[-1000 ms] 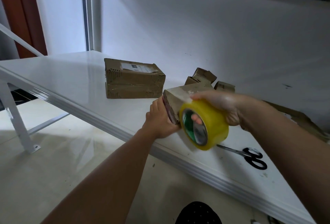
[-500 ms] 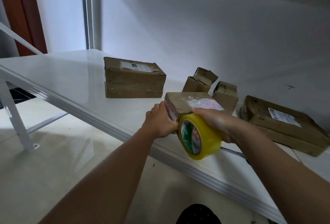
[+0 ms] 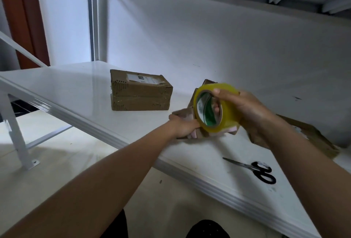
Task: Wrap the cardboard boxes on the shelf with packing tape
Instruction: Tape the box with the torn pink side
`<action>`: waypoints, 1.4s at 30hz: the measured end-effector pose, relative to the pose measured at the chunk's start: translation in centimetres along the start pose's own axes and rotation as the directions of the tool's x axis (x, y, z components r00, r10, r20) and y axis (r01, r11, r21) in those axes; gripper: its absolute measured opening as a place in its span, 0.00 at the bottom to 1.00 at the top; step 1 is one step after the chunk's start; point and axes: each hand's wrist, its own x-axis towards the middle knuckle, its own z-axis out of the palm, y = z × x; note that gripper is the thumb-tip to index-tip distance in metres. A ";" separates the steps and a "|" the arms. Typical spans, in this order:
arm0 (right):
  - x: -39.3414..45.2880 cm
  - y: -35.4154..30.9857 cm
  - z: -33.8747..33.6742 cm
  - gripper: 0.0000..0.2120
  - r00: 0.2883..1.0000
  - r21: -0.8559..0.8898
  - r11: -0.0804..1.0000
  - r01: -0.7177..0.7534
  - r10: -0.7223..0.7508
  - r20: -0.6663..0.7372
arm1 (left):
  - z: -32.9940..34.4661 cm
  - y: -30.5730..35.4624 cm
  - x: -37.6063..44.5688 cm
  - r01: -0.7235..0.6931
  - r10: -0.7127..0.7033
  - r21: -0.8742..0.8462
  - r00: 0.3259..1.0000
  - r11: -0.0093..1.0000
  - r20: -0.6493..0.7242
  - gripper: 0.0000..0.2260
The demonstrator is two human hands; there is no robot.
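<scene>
Box (image 3: 183, 113): small, light, stiff cardboard; gripped at near end by left hand (image 3: 183, 126), fingers curled.
Tape roll (image 3: 215, 107): rigid, slick; right hand (image 3: 247, 108) fingers hooked through core.
Hold: box edges.

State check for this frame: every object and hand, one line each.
Yellow roll of packing tape: raised above the small box, in the right hand's grip.
Small cardboard box: on the shelf, held by the left hand.
Large labelled cardboard box: closed, resting untouched.
Black-handled scissors: lying closed.
Left hand: gripping box.
Right hand: gripping roll.
</scene>
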 end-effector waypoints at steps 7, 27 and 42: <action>2.5 -1.1 1.5 0.26 0.987 -0.075 0.995 -0.060 0.048 -0.152 | 0.1 1.5 -2.0 -0.007 0.077 0.396 0.984 0.918 -0.162 0.31; 4.3 -1.4 2.5 0.23 0.973 -0.158 0.960 -0.232 0.228 -0.047 | 0.9 -1.1 1.6 -0.246 0.335 0.307 0.898 0.919 -0.284 0.48; 0.6 3.7 0.9 0.25 0.939 -0.399 0.881 -0.255 0.323 0.114 | 0.6 -2.8 2.0 -0.154 0.191 0.185 0.960 0.971 -0.206 0.62</action>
